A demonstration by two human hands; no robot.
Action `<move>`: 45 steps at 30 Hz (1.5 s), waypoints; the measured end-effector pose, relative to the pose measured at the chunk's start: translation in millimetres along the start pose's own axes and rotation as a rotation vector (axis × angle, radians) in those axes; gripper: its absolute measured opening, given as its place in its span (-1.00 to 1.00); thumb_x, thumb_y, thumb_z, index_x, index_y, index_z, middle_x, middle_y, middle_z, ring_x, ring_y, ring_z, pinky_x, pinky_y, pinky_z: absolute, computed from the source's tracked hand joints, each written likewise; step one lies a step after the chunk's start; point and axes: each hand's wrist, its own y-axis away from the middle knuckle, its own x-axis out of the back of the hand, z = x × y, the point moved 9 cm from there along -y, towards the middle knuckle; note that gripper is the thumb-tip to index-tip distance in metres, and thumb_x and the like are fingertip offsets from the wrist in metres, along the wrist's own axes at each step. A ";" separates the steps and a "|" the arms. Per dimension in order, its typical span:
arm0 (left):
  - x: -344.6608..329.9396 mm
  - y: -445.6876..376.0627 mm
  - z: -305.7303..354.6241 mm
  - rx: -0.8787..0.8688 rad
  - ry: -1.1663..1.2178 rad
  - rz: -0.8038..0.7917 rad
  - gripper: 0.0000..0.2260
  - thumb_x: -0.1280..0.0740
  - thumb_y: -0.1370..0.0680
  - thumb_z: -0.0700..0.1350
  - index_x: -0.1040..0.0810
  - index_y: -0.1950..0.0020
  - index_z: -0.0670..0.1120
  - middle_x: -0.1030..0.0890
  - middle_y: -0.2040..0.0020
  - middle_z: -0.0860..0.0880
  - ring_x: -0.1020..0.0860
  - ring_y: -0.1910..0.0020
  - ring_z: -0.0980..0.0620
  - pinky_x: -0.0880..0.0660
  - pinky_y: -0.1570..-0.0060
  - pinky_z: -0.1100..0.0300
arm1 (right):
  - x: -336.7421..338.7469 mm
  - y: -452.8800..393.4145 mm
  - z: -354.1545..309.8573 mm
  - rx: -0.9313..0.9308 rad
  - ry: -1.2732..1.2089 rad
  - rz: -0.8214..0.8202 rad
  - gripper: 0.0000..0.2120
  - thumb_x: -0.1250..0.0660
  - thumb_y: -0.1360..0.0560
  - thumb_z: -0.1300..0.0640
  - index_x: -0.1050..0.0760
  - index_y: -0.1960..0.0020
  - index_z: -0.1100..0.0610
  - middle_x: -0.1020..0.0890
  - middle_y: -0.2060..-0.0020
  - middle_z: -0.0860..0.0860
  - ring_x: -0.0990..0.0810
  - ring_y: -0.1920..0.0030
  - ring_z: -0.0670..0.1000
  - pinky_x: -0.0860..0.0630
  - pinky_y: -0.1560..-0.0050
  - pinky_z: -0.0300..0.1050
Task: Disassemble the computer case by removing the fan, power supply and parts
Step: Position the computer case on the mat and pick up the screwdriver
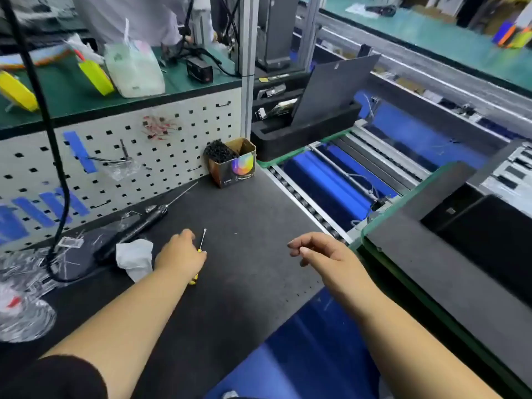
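My left hand [180,253] rests low on the dark work mat [239,269], closed around a small yellow-handled screwdriver [202,240] whose thin shaft sticks out past my fingers. My right hand [319,250] hovers over the mat's right edge, fingers loosely curled and apart, holding nothing. A black computer case [486,234] lies at the right on a green-edged pallet [431,272]. A black side panel [331,90] leans upright in a black foam block [302,131] beyond the mat.
An electric screwdriver [135,228] with a black cable lies left of my left hand, beside a white cloth [135,256]. A small cardboard box [234,164] of black parts stands against the pegboard [115,159]. Clear plastic bags [26,298] lie at far left. A roller conveyor [311,203] runs right of the mat.
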 end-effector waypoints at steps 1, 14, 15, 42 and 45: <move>-2.8 -2.4 -2.2 0.014 -0.060 -0.036 -0.63 -0.38 -0.46 0.11 -0.42 -0.20 0.03 -0.52 -0.11 -0.03 -0.55 -0.09 -0.12 -0.42 0.12 0.10 | -2.7 -4.0 1.5 0.001 0.003 -0.001 -0.73 -0.27 -0.58 0.20 -0.64 0.02 -0.13 -0.68 0.10 -0.09 -0.61 0.09 -0.10 -0.54 0.01 -0.25; -31.4 -24.7 -7.9 0.021 -0.206 -0.171 -0.83 -0.29 -0.53 0.03 -0.42 0.01 -0.05 -0.50 0.20 0.03 -0.50 0.33 0.06 -0.34 0.40 0.18 | -10.0 -24.0 15.8 -0.093 0.017 0.052 -0.78 -0.24 -0.50 0.02 -0.63 -0.01 -0.17 -0.69 0.08 -0.11 -0.62 0.07 -0.10 -0.56 -0.06 -0.08; -29.2 -24.9 -0.8 -0.009 -0.169 -0.173 -0.85 -0.29 -0.52 0.02 -0.43 0.03 -0.04 -0.52 0.22 0.03 -0.50 0.33 0.07 -0.35 0.39 0.18 | -9.3 -23.7 16.5 -0.095 0.016 0.061 -0.78 -0.24 -0.50 0.02 -0.63 -0.01 -0.17 -0.69 0.08 -0.11 -0.62 0.07 -0.10 -0.56 -0.06 -0.09; -49.0 203.1 365.8 -0.502 0.780 -0.814 -0.83 -0.42 -0.50 -0.15 -0.44 0.08 -0.14 -0.57 0.42 0.03 -0.53 0.45 0.13 -0.48 0.35 0.29 | 175.5 73.9 51.2 -0.171 0.008 0.478 -0.75 -0.52 -0.37 0.11 -0.57 0.00 -0.07 -0.63 0.16 -0.08 -0.54 0.29 -0.24 -0.50 0.25 -0.36; -62.3 228.0 395.6 -0.488 0.787 -0.821 -0.82 -0.42 -0.51 -0.15 -0.44 0.06 -0.18 -0.56 0.40 -0.02 -0.56 0.45 0.11 -0.46 0.43 0.33 | 208.4 92.4 59.0 -0.177 0.055 0.509 -0.84 -0.47 -0.40 0.09 -0.58 0.03 -0.04 -0.64 0.19 -0.07 -0.52 0.32 -0.28 -0.46 0.33 -0.38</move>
